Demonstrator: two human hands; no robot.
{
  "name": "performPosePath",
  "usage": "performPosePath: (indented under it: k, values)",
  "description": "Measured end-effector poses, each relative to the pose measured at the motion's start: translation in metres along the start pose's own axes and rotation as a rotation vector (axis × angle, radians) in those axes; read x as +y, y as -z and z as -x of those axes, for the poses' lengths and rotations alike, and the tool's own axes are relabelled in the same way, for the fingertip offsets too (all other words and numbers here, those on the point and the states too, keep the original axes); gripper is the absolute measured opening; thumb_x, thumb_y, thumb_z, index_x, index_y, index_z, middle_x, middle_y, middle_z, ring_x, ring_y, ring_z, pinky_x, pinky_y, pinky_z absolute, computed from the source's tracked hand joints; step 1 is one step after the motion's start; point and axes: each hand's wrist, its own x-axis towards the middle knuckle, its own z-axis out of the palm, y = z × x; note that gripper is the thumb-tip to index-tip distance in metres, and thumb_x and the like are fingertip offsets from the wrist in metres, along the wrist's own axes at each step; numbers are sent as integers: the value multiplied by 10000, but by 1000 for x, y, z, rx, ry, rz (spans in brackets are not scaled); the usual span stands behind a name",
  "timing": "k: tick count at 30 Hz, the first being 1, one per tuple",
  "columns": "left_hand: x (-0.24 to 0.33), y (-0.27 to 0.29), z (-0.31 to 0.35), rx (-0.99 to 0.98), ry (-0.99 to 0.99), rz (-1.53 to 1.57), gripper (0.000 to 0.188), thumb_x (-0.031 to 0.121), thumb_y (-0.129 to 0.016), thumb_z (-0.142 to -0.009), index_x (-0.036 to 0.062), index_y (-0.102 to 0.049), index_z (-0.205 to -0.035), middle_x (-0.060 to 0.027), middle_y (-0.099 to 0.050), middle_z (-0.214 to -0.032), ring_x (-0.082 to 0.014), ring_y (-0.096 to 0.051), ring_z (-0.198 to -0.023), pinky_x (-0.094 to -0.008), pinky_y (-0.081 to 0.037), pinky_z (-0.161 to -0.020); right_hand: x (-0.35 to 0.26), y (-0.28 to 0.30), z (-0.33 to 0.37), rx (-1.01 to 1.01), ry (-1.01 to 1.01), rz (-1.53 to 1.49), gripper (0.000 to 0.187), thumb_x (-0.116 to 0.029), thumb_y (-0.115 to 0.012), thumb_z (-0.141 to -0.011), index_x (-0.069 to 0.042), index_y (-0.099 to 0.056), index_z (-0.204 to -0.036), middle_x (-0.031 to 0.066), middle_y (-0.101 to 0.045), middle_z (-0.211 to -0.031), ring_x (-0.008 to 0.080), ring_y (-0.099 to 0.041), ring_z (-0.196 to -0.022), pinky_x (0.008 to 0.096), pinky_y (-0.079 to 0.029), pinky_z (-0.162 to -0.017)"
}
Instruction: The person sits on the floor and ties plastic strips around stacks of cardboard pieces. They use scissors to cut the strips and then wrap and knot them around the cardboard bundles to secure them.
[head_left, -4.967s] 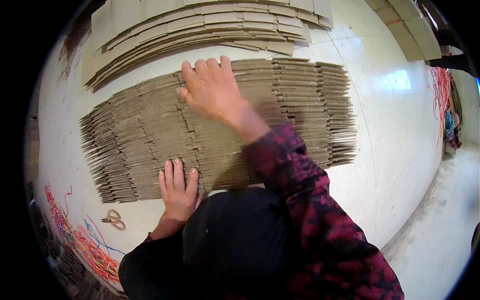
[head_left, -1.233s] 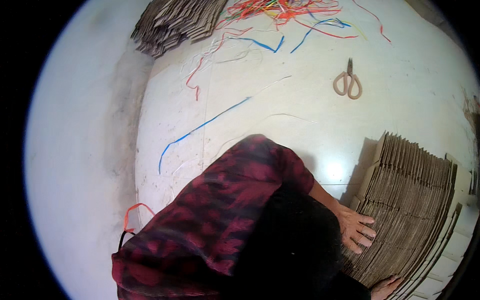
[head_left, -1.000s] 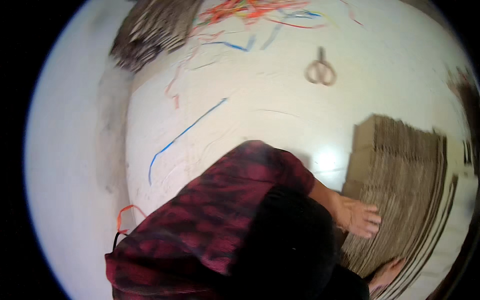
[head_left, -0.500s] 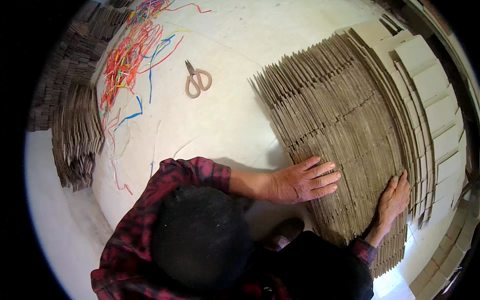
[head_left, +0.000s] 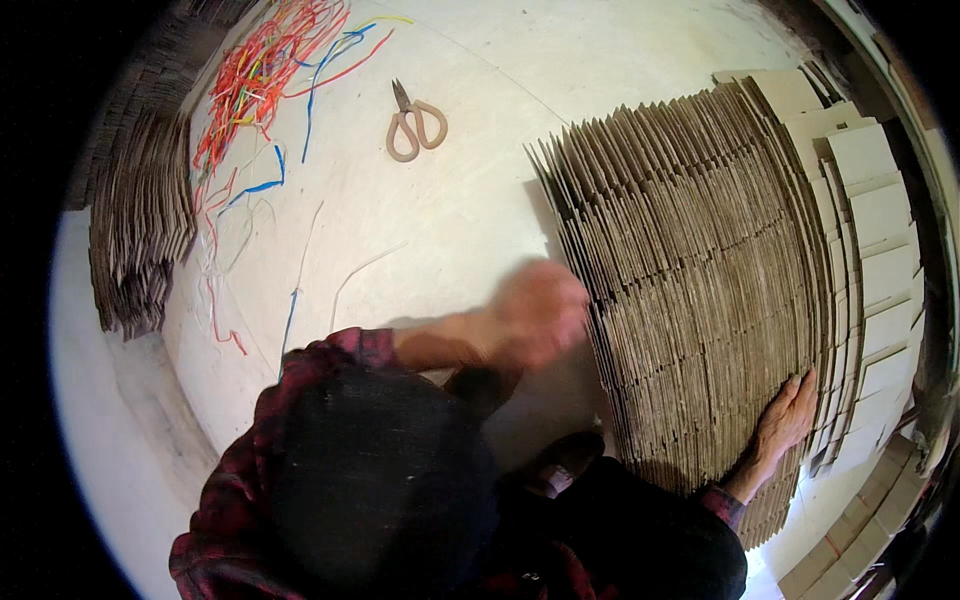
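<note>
A long row of brown folded cardboard pieces (head_left: 690,270), packed on edge in several bands, fills the right half of the view. My right hand (head_left: 785,425) lies flat along its right side near the bottom, fingers stretched out and nothing held. At the row's left edge is my left hand (head_left: 545,312), smeared by motion; its fingers cannot be made out, nor whether it touches the cardboard. Scissors (head_left: 417,125) with large tan loop handles lie on the pale floor, well beyond my left hand.
Tangled red, blue, yellow and white plastic straps (head_left: 265,75) lie at the far left, with loose strands trailing nearer. Dark cardboard stacks (head_left: 145,215) stand along the left side. Pale flat cardboard pieces (head_left: 880,220) line the right side of the brown row.
My left hand has come off the top of the cardboard and moved left to its edge. My right hand stays resting on the row. The whole view has shifted slightly.
</note>
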Motion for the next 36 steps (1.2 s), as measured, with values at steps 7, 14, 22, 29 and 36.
performPosePath:
  k: [7, 14, 22, 29, 36]
  values:
    - [-34, 56, 2, 57, 336, -252, 144, 26, -666, -746, 41, -530, -791, -122, -607, -1065, -294, -516, -932, -399, -437, -779, -9, 2, -2, 8, 4, 2, 523, -406, -363, -984, -24, -479, -1321, 187, -564, -1101, 353, -531, -1006, 449, -407, -852]
    - [-38, 39, -15, 10, 229, -184, 192, 35, -675, -720, 49, -483, -719, -180, -572, -1208, -390, -473, -1138, -453, -411, -909, -7, 2, -1, -7, -25, -8, 505, -386, -380, -980, -20, -490, -1311, 184, -569, -1043, 347, -531, -974, 445, -401, -856]
    - [-45, 30, -24, -57, 212, -227, 241, 37, -689, -668, 50, -448, -666, -184, -545, -1228, -396, -465, -1151, -468, -396, -923, -6, 4, -2, -35, -49, 18, 493, -370, -394, -978, -17, -489, -1310, 171, -575, -1080, 342, -532, -998, 437, -395, -875]
    - [-49, 29, -30, -88, 222, -255, 256, 35, -684, -629, 62, -429, -639, -172, -551, -1201, -358, -480, -1104, -451, -397, -910, -9, 3, -2, -17, -31, 1, 474, -353, -412, -974, -27, -494, -1307, 167, -577, -1090, 335, -533, -999, 442, -387, -883]
    - [-52, 30, -32, -119, 235, -281, 246, 21, -668, -595, 63, -429, -640, -160, -558, -1190, -341, -475, -1079, -446, -397, -906, -7, 1, -1, -20, -47, 9, 495, -373, -396, -976, -24, -485, -1316, 166, -575, -1090, 327, -532, -1005, 443, -385, -889]
